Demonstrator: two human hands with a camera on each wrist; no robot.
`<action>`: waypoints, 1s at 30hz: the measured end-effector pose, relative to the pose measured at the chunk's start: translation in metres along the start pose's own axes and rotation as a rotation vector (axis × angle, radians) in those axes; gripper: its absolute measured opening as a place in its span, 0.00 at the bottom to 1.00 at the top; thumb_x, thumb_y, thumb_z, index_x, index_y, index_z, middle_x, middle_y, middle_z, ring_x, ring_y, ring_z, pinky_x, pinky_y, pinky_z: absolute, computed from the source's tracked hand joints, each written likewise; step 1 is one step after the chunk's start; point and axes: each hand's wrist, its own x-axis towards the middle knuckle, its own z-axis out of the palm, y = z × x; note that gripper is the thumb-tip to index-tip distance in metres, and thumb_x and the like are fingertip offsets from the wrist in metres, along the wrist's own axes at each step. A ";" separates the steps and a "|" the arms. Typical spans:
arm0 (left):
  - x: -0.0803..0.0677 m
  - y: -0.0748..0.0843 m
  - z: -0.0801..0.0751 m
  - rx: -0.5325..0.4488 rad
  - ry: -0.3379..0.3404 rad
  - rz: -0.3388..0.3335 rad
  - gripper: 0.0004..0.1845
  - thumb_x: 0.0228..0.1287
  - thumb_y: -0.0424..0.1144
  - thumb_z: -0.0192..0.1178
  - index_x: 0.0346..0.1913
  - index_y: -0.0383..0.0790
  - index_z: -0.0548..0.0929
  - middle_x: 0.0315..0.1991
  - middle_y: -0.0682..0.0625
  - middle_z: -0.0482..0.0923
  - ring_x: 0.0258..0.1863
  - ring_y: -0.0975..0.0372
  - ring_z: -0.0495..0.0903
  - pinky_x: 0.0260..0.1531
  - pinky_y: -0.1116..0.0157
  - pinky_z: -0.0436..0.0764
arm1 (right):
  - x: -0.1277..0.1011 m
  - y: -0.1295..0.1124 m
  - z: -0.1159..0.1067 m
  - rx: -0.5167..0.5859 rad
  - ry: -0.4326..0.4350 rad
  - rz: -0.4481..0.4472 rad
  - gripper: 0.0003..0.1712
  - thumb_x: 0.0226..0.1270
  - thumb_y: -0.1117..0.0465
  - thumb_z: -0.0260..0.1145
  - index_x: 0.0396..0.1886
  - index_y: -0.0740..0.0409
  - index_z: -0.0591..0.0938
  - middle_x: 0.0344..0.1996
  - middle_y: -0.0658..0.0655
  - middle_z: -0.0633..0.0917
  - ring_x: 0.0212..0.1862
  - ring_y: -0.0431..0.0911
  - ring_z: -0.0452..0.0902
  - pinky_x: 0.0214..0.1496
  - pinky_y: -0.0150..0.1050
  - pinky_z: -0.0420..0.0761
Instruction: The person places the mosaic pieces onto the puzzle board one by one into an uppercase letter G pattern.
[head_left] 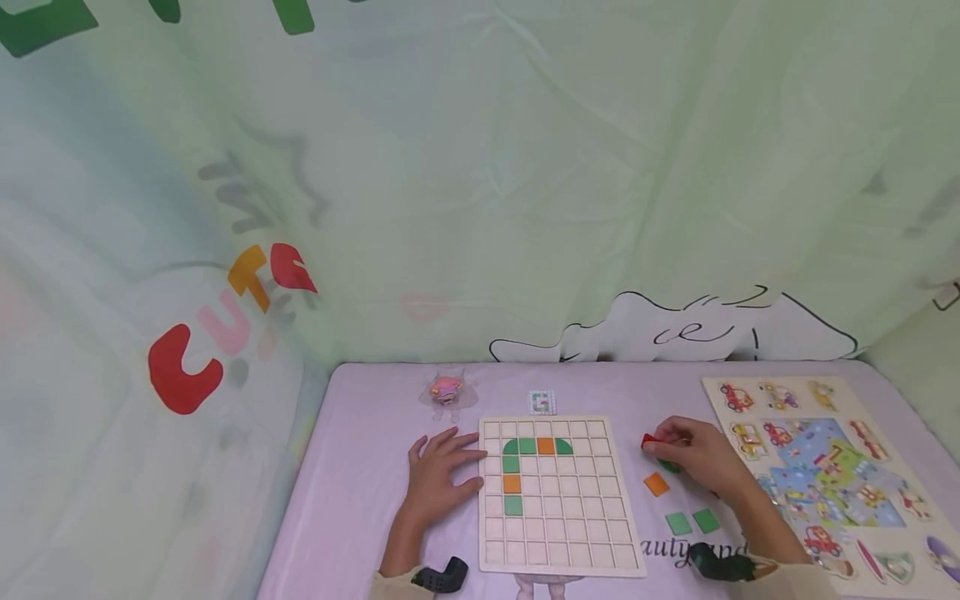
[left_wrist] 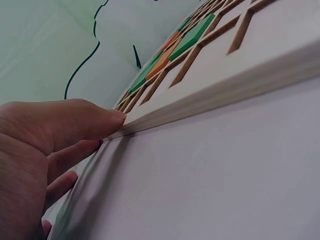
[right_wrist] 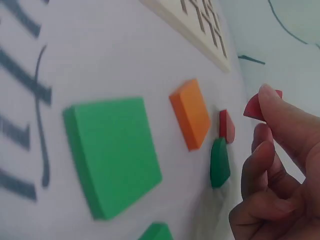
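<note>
A wooden grid board [head_left: 558, 533] lies on the lilac table, with green and orange tiles [head_left: 512, 483] in an L-shaped run at its upper left. My left hand [head_left: 442, 479] rests flat beside the board, fingertips [left_wrist: 112, 119] touching its left edge [left_wrist: 225, 85]. To the right of the board, my right hand [head_left: 675, 447] pinches a small red piece [head_left: 647, 441] [right_wrist: 254, 107] just above the table. Below it lie another red piece [right_wrist: 226, 125], a dark green rounded piece [right_wrist: 219, 162], an orange square [head_left: 656, 484] [right_wrist: 191, 114] and two green squares [head_left: 678, 523] [head_left: 706, 520].
A vehicle peg puzzle [head_left: 817, 467] fills the table's right side. A small card [head_left: 542, 403] and a pink toy [head_left: 446, 389] sit behind the board. A printed cloth backdrop hangs close behind the table.
</note>
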 end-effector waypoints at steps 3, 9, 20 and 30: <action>0.000 0.001 -0.001 -0.008 0.004 0.001 0.21 0.55 0.48 0.72 0.54 0.61 0.88 0.66 0.59 0.80 0.73 0.52 0.69 0.69 0.37 0.50 | 0.001 -0.007 0.005 0.030 -0.019 -0.018 0.19 0.64 0.46 0.74 0.42 0.55 0.83 0.34 0.54 0.83 0.38 0.47 0.75 0.34 0.33 0.76; -0.001 0.001 -0.002 -0.011 0.000 0.000 0.21 0.55 0.48 0.72 0.54 0.61 0.88 0.66 0.59 0.80 0.73 0.53 0.68 0.69 0.38 0.49 | 0.001 -0.025 0.018 0.136 -0.096 0.017 0.19 0.63 0.49 0.75 0.45 0.56 0.82 0.34 0.55 0.84 0.36 0.48 0.77 0.33 0.35 0.79; 0.000 0.002 -0.002 -0.002 0.003 0.000 0.20 0.56 0.49 0.71 0.54 0.61 0.88 0.66 0.60 0.79 0.73 0.53 0.69 0.69 0.37 0.50 | -0.007 -0.058 0.052 0.252 -0.250 -0.071 0.13 0.64 0.55 0.74 0.42 0.57 0.85 0.31 0.55 0.85 0.33 0.47 0.80 0.33 0.35 0.79; 0.000 0.000 0.000 0.004 0.006 0.008 0.20 0.55 0.50 0.71 0.54 0.61 0.88 0.66 0.60 0.80 0.73 0.53 0.69 0.69 0.37 0.50 | -0.012 -0.071 0.085 0.278 -0.335 -0.098 0.12 0.63 0.53 0.75 0.39 0.54 0.85 0.29 0.54 0.84 0.30 0.47 0.79 0.27 0.36 0.80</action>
